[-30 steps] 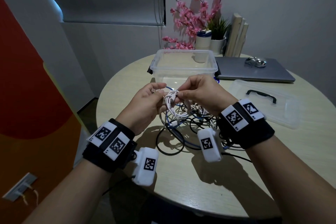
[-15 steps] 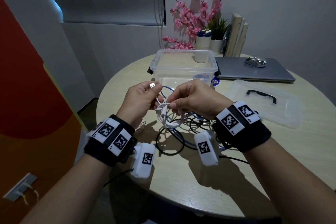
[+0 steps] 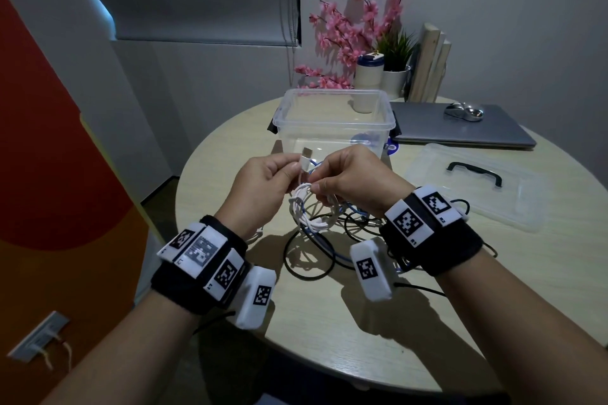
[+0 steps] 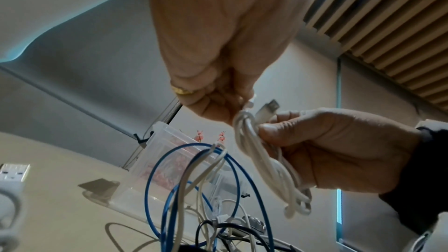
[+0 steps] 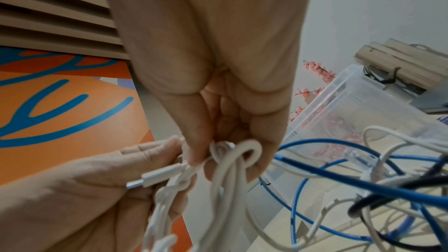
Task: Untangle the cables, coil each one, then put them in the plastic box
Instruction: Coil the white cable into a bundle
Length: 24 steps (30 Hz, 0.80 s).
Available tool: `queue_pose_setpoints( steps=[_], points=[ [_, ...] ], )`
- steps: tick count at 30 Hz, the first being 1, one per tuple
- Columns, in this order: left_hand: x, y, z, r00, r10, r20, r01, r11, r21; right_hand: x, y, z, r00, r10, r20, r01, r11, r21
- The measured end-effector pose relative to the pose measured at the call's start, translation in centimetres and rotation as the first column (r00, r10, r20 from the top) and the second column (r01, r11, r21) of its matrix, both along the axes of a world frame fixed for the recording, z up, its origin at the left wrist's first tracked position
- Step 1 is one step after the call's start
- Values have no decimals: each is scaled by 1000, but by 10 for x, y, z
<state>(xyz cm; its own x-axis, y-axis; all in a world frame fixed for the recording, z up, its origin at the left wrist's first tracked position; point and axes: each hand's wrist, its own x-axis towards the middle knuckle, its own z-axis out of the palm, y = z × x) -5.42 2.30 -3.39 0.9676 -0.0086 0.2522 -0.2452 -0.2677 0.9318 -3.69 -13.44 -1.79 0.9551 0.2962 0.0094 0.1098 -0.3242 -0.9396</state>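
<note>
The clear plastic box (image 3: 335, 122) stands open on the round surface (image 3: 329, 322) beyond the hands; through its walls nothing can be made out inside for certain, only a blue shape showing through from behind. Its lid (image 3: 477, 187), clear with a black handle, lies flat to the right, apart from the box. In front of the box, above the surface, both hands hold a white cable (image 3: 304, 207) gathered into a small bundle of several loops that hangs below them. The left hand (image 3: 263, 184) has its fingers curled, pinching the strand just under the cable's USB plug (image 3: 306, 156), which sticks up between the hands. The right hand (image 3: 352, 174) has thumb and fingers clamped on the top of the loops; the left wrist view shows a second, smaller white plug (image 4: 265, 112) poking up beside that thumb. Below the bundle, on the surface, lies the tangle of cables (image 3: 329, 240): blue, black and white strands looped through each other, with the blue cable (image 5: 339, 183) arching up close to the box wall in the right wrist view.
</note>
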Motion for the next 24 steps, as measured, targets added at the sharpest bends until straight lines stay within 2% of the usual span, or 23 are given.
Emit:
queue_pose_setpoints(
  steps=[2,7,11,16,21,24],
  points=[
    [0,1,0,999,-50,5,50,998,47,0,0,0,1000,-14,1,14,1000,21],
    [-4,1,3,994,-104,-26,103,994,-26,-1,0,-3,998,-60,16,59,996,66],
    [-5,2,5,990,-124,-70,125,992,4,-5,-2,0,998,-36,-50,42,992,120],
    [-2,4,5,982,-149,-112,160,982,100,-4,-5,2,994,26,-101,-12,990,141],
    [0,2,1,981,-132,-143,164,957,241,-4,-4,-1,992,14,-127,4,990,142],
    [0,-1,-2,977,-123,-175,168,947,272,-3,-3,0,992,22,-126,-2,987,162]
  ],
)
